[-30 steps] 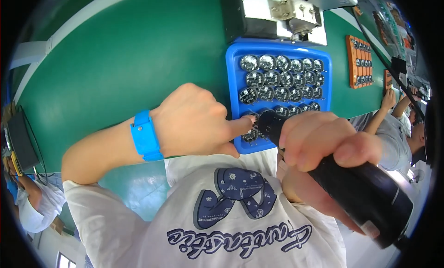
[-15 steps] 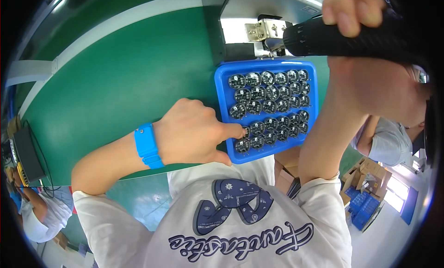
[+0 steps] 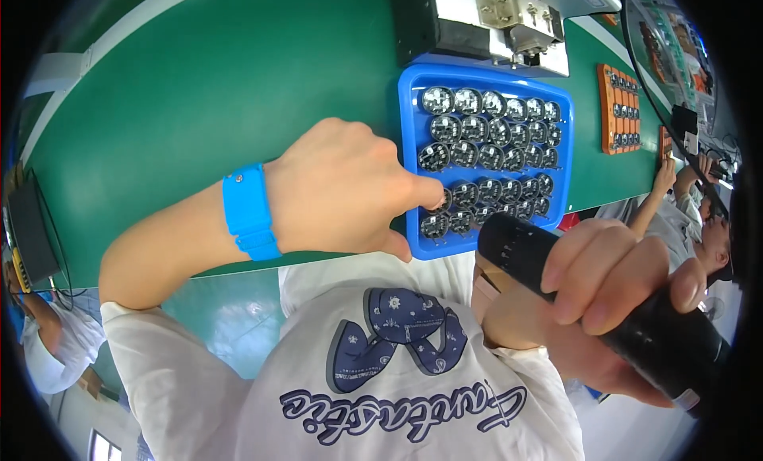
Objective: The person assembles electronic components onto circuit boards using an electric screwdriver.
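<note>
A blue tray (image 3: 407,143) holds rows of small round parts (image 3: 474,128) with dark circuit boards in clear-rimmed cups. My left hand (image 3: 342,195) reaches over its left edge, with the index finger stretched onto a round part in the left column. The thumb is apart from it, by the tray's near left corner; the other fingers are curled under and partly hidden. A blue wrist strap (image 3: 249,211) circles that wrist. My right hand (image 3: 620,286) is wrapped round a black electric screwdriver (image 3: 520,250), held tilted above the tray's near right corner. Its working tip is hidden.
Behind the tray stands a white and black fixture with a metal bracket (image 3: 520,16). An orange tray of round parts (image 3: 618,111) lies farther right on the green table (image 3: 302,56). A dark cable (image 3: 648,87) hangs at right. Other people work at far right and far left.
My right hand has come down from the upper right with the screwdriver, toward my body. My left index finger stays at the same part. The whole view has shifted.
</note>
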Motion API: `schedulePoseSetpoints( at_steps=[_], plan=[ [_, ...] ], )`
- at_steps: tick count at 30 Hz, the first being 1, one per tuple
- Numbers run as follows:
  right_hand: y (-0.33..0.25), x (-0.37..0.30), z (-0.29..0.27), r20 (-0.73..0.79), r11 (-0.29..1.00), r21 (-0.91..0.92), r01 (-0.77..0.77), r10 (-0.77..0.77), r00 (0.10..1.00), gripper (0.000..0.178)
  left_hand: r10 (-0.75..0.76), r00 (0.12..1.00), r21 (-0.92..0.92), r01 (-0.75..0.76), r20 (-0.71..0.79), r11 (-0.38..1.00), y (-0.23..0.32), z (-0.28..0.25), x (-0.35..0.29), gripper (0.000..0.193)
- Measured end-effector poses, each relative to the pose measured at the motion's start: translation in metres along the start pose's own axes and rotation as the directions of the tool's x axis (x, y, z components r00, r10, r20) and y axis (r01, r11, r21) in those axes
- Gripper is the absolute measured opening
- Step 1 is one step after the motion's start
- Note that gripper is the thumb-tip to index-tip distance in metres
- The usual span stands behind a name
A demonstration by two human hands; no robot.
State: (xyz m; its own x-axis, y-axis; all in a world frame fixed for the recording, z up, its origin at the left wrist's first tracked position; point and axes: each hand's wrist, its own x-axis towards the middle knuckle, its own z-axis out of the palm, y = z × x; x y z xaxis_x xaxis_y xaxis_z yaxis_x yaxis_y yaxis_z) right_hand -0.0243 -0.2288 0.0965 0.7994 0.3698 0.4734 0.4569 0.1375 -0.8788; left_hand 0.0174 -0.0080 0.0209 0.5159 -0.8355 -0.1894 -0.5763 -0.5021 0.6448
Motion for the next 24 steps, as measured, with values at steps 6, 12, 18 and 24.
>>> schedulePoseSetpoints(
  at_steps=[6,12,18,24],
  plan=[
    [0.016,-0.016,0.001,-0.009,0.992,0.121,0.029,-0.028,1.0,0.078,-0.012,1.0,-0.019,0.012,-0.008,1.0,0.0,0.002,0.0,0.042],
    [0.022,-0.016,0.003,0.057,0.986,0.163,-0.031,0.022,0.998,0.083,0.004,1.0,-0.032,-0.005,-0.016,0.999,0.0,0.001,0.001,0.04],
    [0.022,-0.015,0.004,0.066,0.989,0.145,-0.023,0.013,0.998,0.084,0.007,1.0,-0.023,-0.007,-0.017,1.0,0.0,0.002,0.001,0.039],
    [0.024,-0.017,0.009,0.032,0.993,0.116,-0.013,0.009,0.999,0.083,0.013,0.999,-0.025,-0.013,-0.031,1.0,-0.001,0.003,0.0,0.039]
  ],
)
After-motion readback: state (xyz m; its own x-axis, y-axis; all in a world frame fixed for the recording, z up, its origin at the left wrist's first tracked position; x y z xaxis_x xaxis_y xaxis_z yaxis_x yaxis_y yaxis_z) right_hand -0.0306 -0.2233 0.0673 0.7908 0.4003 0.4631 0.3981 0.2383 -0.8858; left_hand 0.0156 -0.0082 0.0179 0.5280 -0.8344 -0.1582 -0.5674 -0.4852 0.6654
